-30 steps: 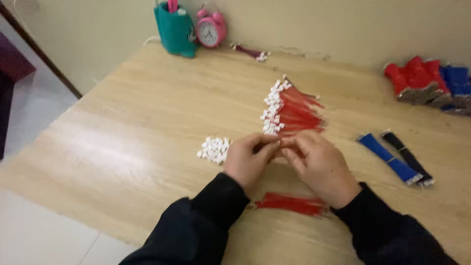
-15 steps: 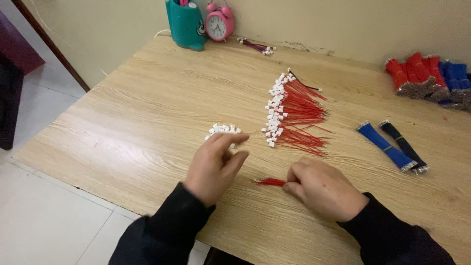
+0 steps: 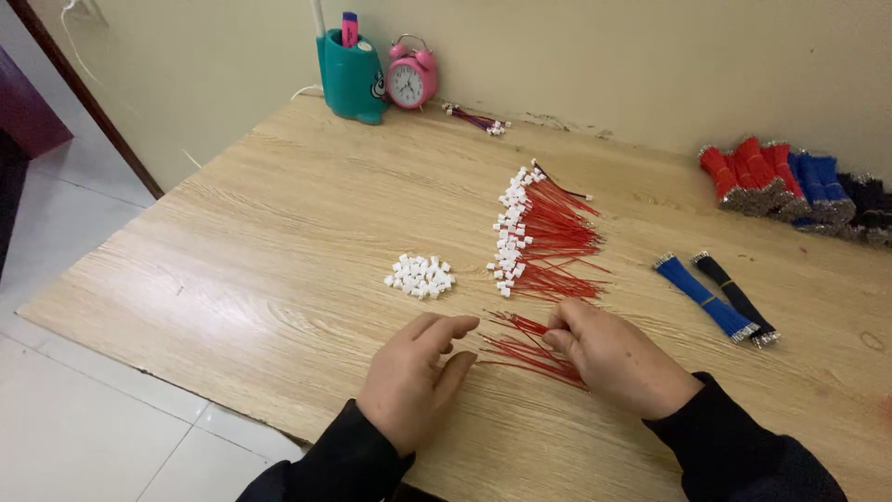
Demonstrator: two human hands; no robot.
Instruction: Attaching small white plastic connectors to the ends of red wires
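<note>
Right hand (image 3: 618,358) rests on the loose red wires (image 3: 520,346), fingertips pressed together pinching one of them; this bundle lies just in front of the finished row of red wires with white connectors (image 3: 544,232). Left hand (image 3: 413,381) lies flat beside the loose wires, fingers spread and holding nothing, with the small pile of white connectors (image 3: 420,276) just beyond it

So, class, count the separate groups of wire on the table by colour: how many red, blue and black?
Red: 3, the fanned row, loose wires, far bundles
Blue: 2, single bundle, far bundles
Black: 2, single bundle, far bundles
Total: 7
</note>
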